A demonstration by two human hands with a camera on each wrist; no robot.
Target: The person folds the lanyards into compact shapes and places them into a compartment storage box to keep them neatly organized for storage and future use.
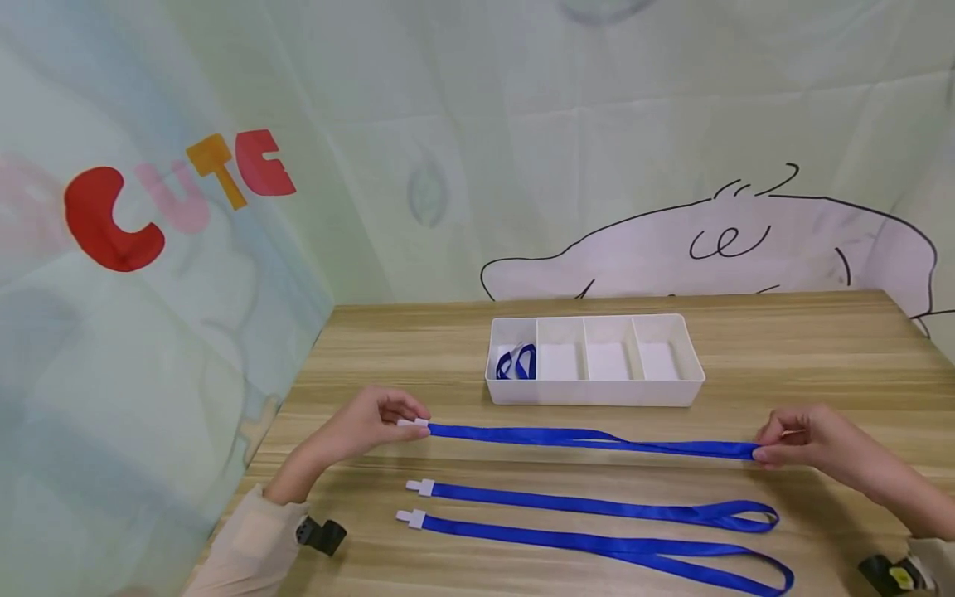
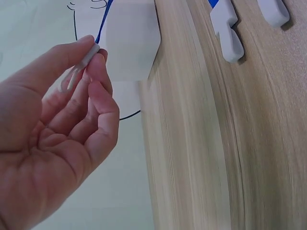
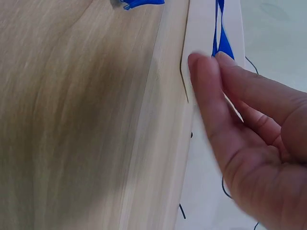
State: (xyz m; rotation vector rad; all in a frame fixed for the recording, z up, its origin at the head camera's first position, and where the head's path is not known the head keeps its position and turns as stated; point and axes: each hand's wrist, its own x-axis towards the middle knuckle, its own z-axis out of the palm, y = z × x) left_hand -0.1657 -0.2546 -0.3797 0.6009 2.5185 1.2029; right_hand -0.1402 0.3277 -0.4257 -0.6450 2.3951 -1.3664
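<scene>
A blue lanyard [image 1: 515, 434] is stretched nearly straight between my two hands, in front of the white box. My left hand [image 1: 376, 423] pinches its white plastic clip [image 2: 88, 56] between thumb and fingers. At the other end, my right hand [image 1: 802, 439] pinches the looped strap [image 3: 224, 48] between thumb and forefinger. Two more blue lanyards lie on the table nearer to me, one [image 1: 559, 502] just below the held one and another [image 1: 537, 537] closest to me. Both have their clips at the left and their loops spread at the right.
A white box [image 1: 597, 393] with several compartments stands toward the back of the wooden table [image 1: 418, 348]. Its leftmost compartment holds a folded blue lanyard [image 1: 526, 362]. Printed cloth [image 1: 448, 124] hangs behind the table and along its left side.
</scene>
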